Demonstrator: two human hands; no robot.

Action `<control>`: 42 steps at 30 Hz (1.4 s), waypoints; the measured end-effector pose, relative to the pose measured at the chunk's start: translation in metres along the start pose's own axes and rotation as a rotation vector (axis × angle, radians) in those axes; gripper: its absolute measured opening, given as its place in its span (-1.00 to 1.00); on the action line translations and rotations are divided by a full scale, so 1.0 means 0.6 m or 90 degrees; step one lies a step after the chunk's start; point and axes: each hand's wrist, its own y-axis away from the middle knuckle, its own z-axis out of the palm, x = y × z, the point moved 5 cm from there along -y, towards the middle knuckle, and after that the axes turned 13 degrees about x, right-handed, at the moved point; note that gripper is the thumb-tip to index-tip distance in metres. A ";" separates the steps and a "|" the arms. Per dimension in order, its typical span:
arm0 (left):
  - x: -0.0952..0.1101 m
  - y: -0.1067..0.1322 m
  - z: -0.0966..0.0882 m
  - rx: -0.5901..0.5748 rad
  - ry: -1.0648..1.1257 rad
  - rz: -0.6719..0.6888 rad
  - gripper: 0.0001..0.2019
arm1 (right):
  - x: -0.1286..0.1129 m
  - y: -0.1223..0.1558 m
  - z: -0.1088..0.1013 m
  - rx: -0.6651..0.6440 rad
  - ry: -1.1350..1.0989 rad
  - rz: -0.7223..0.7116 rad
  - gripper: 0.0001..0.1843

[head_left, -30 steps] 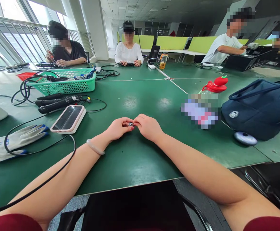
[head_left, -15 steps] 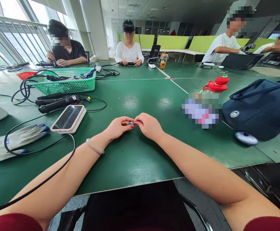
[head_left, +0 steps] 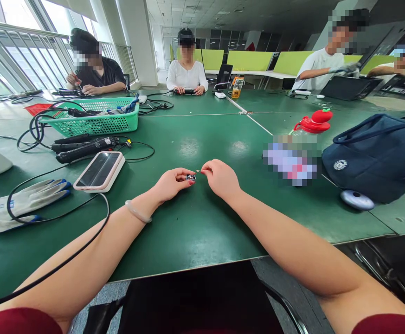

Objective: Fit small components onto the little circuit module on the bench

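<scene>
My left hand [head_left: 171, 185] pinches a small dark and silvery piece [head_left: 190, 177] between thumb and fingers, just above the green table [head_left: 174, 232]. It is too small for me to name its kind. A short way to the right, my right hand [head_left: 222, 180] is closed, with a tiny pale, thin piece [head_left: 198, 171] sticking out of its fingertips toward the left. The two pieces are apart by a narrow gap. A pale bangle [head_left: 138, 212] circles my left wrist.
Left of my hands lie a phone [head_left: 99, 171] on a white box, work gloves [head_left: 31, 204], black handheld devices [head_left: 84, 148] with cables and a green basket [head_left: 101, 121]. On the right are a red-capped bottle [head_left: 312, 124] and a navy bag [head_left: 372, 157]. Several people sit beyond.
My right hand has drawn slightly up and right, away from my left hand, with the tiny thin piece in its fingertips. The left hand stays where it was.
</scene>
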 end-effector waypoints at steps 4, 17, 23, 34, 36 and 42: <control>-0.002 -0.001 -0.001 0.001 -0.014 0.007 -0.58 | 0.034 0.002 0.019 -0.090 0.109 0.038 -0.84; 0.005 0.002 -0.003 0.017 -0.020 0.008 -0.61 | -0.024 0.008 -0.003 -0.046 -0.051 -0.070 -0.89; 0.003 0.000 -0.004 0.010 -0.021 0.018 -0.62 | -0.029 0.013 0.000 -0.017 -0.053 -0.114 -0.87; 0.002 0.001 -0.004 0.024 0.021 0.002 -0.61 | -0.034 0.013 -0.004 -0.002 -0.029 -0.168 -0.82; 0.001 0.001 -0.004 0.025 0.034 -0.003 -0.60 | -0.035 0.013 -0.005 0.000 -0.026 -0.174 -0.81; 0.007 0.002 -0.004 0.027 0.048 0.004 -0.59 | -0.036 0.014 -0.011 0.037 -0.046 -0.171 -0.84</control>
